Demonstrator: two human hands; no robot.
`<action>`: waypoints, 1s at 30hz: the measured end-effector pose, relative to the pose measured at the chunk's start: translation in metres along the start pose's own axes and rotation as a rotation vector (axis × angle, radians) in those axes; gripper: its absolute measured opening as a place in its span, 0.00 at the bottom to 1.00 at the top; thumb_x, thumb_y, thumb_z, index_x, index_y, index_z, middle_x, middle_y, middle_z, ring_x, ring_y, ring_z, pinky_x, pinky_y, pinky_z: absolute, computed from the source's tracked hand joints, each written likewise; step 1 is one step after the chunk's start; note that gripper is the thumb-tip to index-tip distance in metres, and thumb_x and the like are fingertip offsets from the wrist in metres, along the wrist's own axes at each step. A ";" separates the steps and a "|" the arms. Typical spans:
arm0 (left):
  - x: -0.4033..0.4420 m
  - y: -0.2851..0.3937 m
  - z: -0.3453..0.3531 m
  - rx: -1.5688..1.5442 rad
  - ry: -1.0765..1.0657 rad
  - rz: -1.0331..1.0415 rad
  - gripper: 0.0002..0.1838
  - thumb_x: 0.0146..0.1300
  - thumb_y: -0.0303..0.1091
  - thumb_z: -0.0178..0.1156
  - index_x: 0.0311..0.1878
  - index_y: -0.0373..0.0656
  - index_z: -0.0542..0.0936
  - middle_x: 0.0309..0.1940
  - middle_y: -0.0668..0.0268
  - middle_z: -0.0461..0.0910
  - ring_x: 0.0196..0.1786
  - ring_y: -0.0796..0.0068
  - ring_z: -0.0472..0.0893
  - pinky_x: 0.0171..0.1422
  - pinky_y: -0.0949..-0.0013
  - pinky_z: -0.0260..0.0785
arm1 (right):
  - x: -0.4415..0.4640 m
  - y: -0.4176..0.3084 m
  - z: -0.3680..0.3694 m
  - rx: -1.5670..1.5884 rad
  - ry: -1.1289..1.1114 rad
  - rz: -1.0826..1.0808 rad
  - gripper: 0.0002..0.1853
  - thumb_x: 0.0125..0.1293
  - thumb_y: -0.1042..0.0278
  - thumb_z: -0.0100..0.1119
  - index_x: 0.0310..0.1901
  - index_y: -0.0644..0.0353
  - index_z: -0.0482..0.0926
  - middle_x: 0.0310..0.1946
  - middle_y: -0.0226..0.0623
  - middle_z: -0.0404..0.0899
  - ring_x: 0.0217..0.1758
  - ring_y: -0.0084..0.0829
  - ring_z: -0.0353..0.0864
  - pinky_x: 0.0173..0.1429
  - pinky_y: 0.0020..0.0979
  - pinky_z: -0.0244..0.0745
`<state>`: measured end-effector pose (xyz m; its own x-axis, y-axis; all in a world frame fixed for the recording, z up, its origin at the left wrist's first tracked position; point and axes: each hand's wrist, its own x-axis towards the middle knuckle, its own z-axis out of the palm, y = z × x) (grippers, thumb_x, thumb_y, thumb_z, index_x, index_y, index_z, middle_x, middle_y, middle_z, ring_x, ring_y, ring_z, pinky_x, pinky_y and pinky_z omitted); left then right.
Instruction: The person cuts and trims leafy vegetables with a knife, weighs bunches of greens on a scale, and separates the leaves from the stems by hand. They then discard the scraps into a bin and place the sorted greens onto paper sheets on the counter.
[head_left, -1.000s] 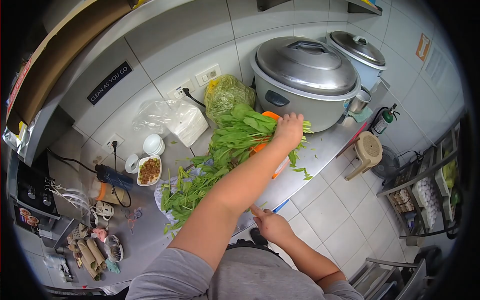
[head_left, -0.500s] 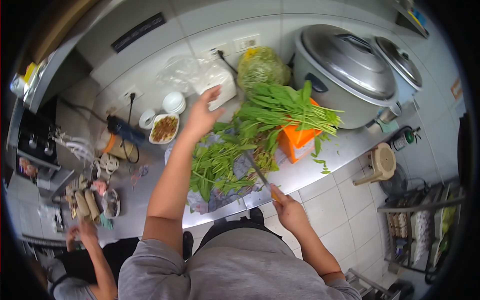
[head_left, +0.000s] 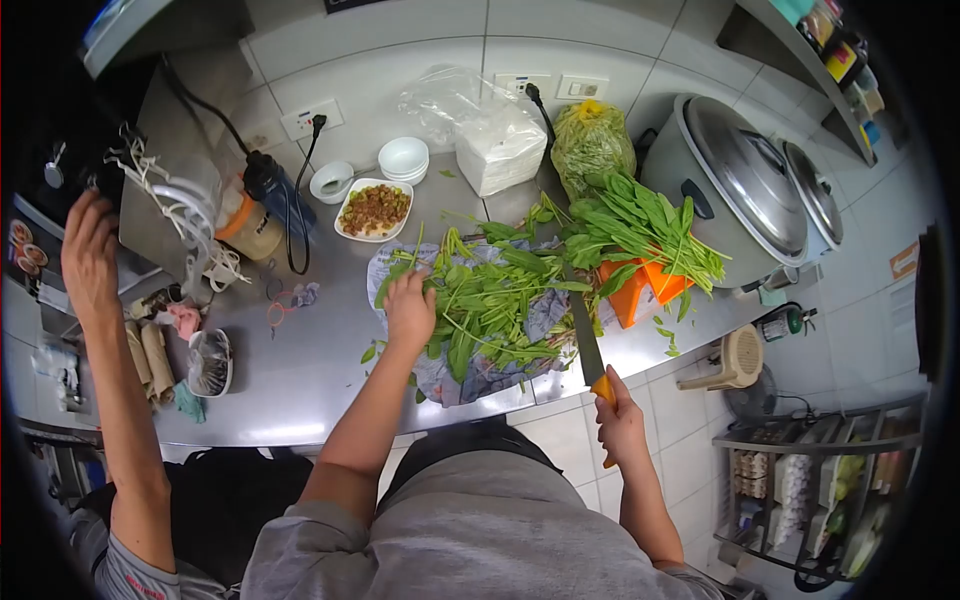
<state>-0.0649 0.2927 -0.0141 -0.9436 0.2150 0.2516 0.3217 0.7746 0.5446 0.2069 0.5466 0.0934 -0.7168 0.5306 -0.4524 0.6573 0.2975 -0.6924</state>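
Greens [head_left: 500, 310] with long, flat leaves and thin pale stems lie in a loose, tangled heap to the left of the orange container [head_left: 628, 300], spread over a crumpled, printed sheet [head_left: 445, 385]. Some leaves stand out over the sheet's edge. A neater bunch [head_left: 650, 225], its leaves broad and stems gathered to one side, rests across the top of the orange container, and leaf scraps lie just below it.

The left hand [head_left: 408, 312] reaches forward, palm down, onto the heap's left end, its fingers parted and slightly bent, touching leaves; whether it pinches any is hidden. The right hand [head_left: 622, 428], below the orange container, is closed around the yellow-orange handle of a knife [head_left: 586, 340]. The broad, dull grey blade slants up and left, its tip end among the greens.

Beyond the container stands a large grey cooker [head_left: 710, 180] with a domed metal lid. Well to its left are a white bowl of brown, chopped food [head_left: 374, 211] and a wrapped white stack [head_left: 500, 150]. Smooth, shiny steel forms the counter [head_left: 290, 375]. Farther left, a co-worker's arm [head_left: 125, 400] extends forward.
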 end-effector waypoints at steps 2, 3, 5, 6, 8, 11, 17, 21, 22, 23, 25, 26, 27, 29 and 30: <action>0.014 -0.014 0.003 0.056 -0.051 -0.154 0.22 0.65 0.38 0.59 0.62 0.45 0.76 0.60 0.57 0.73 0.64 0.55 0.70 0.67 0.48 0.60 | -0.005 0.016 0.003 -0.103 0.067 -0.032 0.30 0.73 0.68 0.53 0.75 0.49 0.60 0.28 0.42 0.80 0.25 0.35 0.80 0.34 0.36 0.77; 0.021 -0.019 0.005 0.040 -0.049 -0.171 0.22 0.65 0.38 0.59 0.62 0.45 0.76 0.60 0.57 0.73 0.64 0.55 0.70 0.67 0.48 0.60 | -0.008 0.020 0.002 -0.182 0.125 -0.074 0.30 0.73 0.68 0.53 0.74 0.50 0.60 0.31 0.48 0.83 0.30 0.42 0.84 0.39 0.39 0.78; 0.035 -0.029 0.009 0.108 -0.012 -0.294 0.23 0.66 0.39 0.59 0.63 0.45 0.75 0.59 0.58 0.74 0.63 0.54 0.70 0.66 0.49 0.61 | -0.016 0.024 0.000 -0.226 0.147 -0.100 0.30 0.72 0.69 0.53 0.75 0.48 0.60 0.28 0.42 0.79 0.24 0.34 0.79 0.33 0.35 0.76; 0.039 -0.033 0.013 0.110 0.010 -0.336 0.20 0.65 0.40 0.61 0.59 0.47 0.78 0.57 0.60 0.76 0.63 0.56 0.71 0.65 0.49 0.61 | -0.017 0.021 -0.001 -0.245 0.172 -0.118 0.31 0.72 0.71 0.53 0.75 0.45 0.60 0.24 0.36 0.76 0.19 0.26 0.74 0.26 0.31 0.73; 0.042 -0.044 0.017 0.121 -0.079 -0.350 0.18 0.63 0.39 0.63 0.56 0.49 0.80 0.56 0.61 0.77 0.62 0.56 0.72 0.65 0.48 0.61 | -0.018 0.012 -0.005 -0.291 0.165 -0.182 0.31 0.71 0.70 0.54 0.74 0.48 0.61 0.32 0.46 0.80 0.30 0.39 0.79 0.37 0.36 0.76; 0.049 -0.043 0.010 0.115 -0.170 -0.378 0.14 0.59 0.38 0.66 0.48 0.48 0.83 0.47 0.62 0.82 0.56 0.58 0.77 0.61 0.51 0.65 | -0.010 0.001 -0.012 -0.351 0.144 -0.306 0.31 0.70 0.70 0.56 0.73 0.52 0.62 0.42 0.56 0.83 0.43 0.52 0.85 0.48 0.42 0.79; 0.044 -0.011 -0.039 -0.261 0.102 -0.244 0.10 0.56 0.34 0.68 0.39 0.41 0.84 0.29 0.58 0.85 0.35 0.60 0.85 0.42 0.62 0.75 | 0.014 0.000 -0.044 -0.359 0.077 -0.462 0.31 0.69 0.70 0.58 0.72 0.51 0.63 0.47 0.56 0.82 0.47 0.52 0.84 0.51 0.43 0.78; 0.019 0.054 -0.048 -0.304 -0.129 -0.116 0.09 0.58 0.32 0.67 0.40 0.39 0.83 0.30 0.59 0.84 0.33 0.64 0.83 0.40 0.64 0.74 | 0.025 0.013 -0.061 -0.325 0.088 -0.537 0.30 0.69 0.70 0.58 0.72 0.49 0.64 0.45 0.53 0.82 0.45 0.51 0.84 0.49 0.43 0.79; 0.012 0.067 -0.040 -0.291 -0.190 -0.037 0.09 0.59 0.31 0.67 0.41 0.39 0.83 0.30 0.60 0.83 0.31 0.69 0.81 0.39 0.67 0.73 | 0.028 0.015 -0.064 -0.324 0.065 -0.547 0.30 0.69 0.70 0.58 0.72 0.48 0.64 0.45 0.53 0.82 0.45 0.52 0.84 0.48 0.43 0.79; 0.007 0.081 -0.034 -0.287 -0.200 -0.026 0.09 0.59 0.31 0.67 0.41 0.39 0.83 0.30 0.60 0.83 0.31 0.69 0.81 0.39 0.67 0.73 | 0.031 0.017 -0.066 -0.322 0.048 -0.559 0.30 0.69 0.70 0.58 0.72 0.48 0.64 0.45 0.53 0.82 0.44 0.52 0.84 0.48 0.43 0.79; 0.006 0.119 -0.032 -0.379 -0.045 0.094 0.08 0.60 0.31 0.66 0.41 0.39 0.83 0.32 0.61 0.82 0.33 0.69 0.81 0.40 0.66 0.73 | 0.038 0.025 -0.065 -0.318 0.066 -0.541 0.30 0.68 0.70 0.59 0.71 0.47 0.65 0.44 0.54 0.82 0.44 0.53 0.83 0.48 0.44 0.79; 0.011 0.141 -0.035 -0.390 0.032 0.155 0.07 0.61 0.29 0.65 0.41 0.40 0.83 0.33 0.60 0.81 0.36 0.65 0.82 0.41 0.65 0.73 | 0.039 0.029 -0.065 -0.307 0.042 -0.528 0.30 0.68 0.71 0.59 0.71 0.48 0.65 0.47 0.55 0.82 0.47 0.53 0.83 0.51 0.42 0.78; 0.019 0.171 -0.042 -0.409 0.013 0.175 0.07 0.61 0.29 0.65 0.41 0.40 0.83 0.33 0.60 0.81 0.36 0.65 0.82 0.41 0.65 0.73 | 0.037 0.033 -0.067 -0.302 0.017 -0.511 0.30 0.68 0.72 0.59 0.71 0.49 0.65 0.49 0.56 0.81 0.51 0.54 0.82 0.55 0.41 0.77; 0.043 0.230 -0.055 -0.376 0.126 0.455 0.07 0.61 0.30 0.65 0.41 0.41 0.83 0.34 0.59 0.81 0.38 0.60 0.81 0.42 0.63 0.73 | 0.037 0.037 -0.065 -0.279 0.011 -0.463 0.30 0.67 0.71 0.60 0.71 0.47 0.66 0.47 0.57 0.81 0.50 0.55 0.82 0.53 0.41 0.77; 0.058 0.258 -0.051 -0.374 0.096 0.543 0.07 0.61 0.31 0.65 0.41 0.41 0.83 0.35 0.59 0.81 0.39 0.59 0.81 0.45 0.61 0.73 | 0.036 0.036 -0.065 -0.292 0.005 -0.447 0.30 0.67 0.70 0.60 0.71 0.47 0.66 0.47 0.57 0.82 0.49 0.55 0.82 0.53 0.41 0.77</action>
<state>-0.0324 0.4752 0.1817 -0.6340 0.4490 0.6296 0.7714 0.3090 0.5563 0.2201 0.6281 0.0890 -0.9412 0.3048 -0.1457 0.3256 0.7034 -0.6318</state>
